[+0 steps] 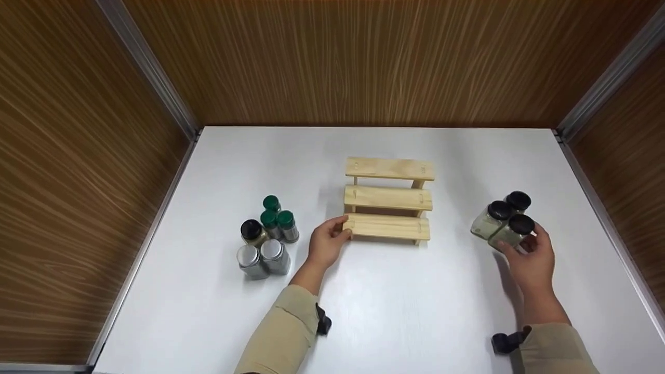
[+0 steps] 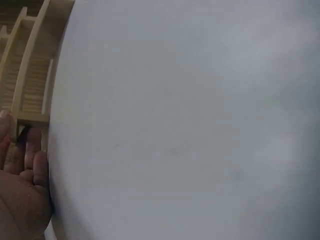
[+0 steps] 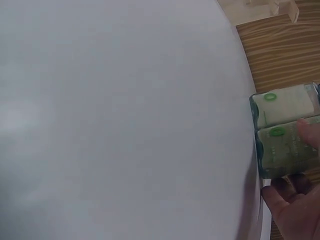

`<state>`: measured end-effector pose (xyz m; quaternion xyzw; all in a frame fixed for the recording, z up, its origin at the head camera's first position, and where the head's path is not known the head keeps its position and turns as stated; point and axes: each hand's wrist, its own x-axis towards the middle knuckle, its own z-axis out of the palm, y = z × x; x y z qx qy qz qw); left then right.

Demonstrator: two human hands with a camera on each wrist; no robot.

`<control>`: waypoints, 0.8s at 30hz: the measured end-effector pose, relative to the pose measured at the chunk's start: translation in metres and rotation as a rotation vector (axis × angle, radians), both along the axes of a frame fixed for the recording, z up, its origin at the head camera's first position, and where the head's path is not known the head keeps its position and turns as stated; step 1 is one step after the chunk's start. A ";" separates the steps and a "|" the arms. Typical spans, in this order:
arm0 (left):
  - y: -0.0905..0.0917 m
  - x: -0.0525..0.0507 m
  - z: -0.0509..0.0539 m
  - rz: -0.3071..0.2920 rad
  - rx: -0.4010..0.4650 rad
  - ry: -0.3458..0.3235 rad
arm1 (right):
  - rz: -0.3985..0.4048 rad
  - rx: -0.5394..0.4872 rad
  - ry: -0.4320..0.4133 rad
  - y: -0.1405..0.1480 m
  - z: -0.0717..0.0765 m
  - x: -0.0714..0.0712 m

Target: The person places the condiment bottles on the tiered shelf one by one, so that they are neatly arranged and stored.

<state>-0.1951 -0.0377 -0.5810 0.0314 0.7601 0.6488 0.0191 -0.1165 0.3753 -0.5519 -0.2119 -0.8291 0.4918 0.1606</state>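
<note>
White table (image 1: 405, 291), black-capped jars (image 1: 505, 236), contents unclear.

3-tier pale wooden rack (image 1: 388, 198), upright, 3 black-lidded jars (image 1: 508, 232), clustered to its right

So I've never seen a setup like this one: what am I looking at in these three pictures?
There is no machine here: a person works bare-handed. The wide picture comes from a camera worn on the head; the other two come from cameras worn on each wrist. On the white table stands a three-step wooden rack; the left hand grips the left end of its lowest step. The right hand holds the nearest of three black-lidded jars. Left of the rack stand three green-lidded bottles, two silver-lidded jars and another black-lidded jar.
</note>
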 end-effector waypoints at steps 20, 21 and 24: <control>-0.005 0.000 -0.006 0.019 0.062 0.005 | -0.076 -0.031 0.205 -0.009 0.002 0.006; -0.005 0.000 -0.005 0.020 0.059 0.006 | -0.073 -0.014 0.211 -0.011 0.005 0.008; -0.004 0.002 -0.004 0.031 0.056 0.014 | -0.052 0.055 0.221 -0.019 0.020 0.011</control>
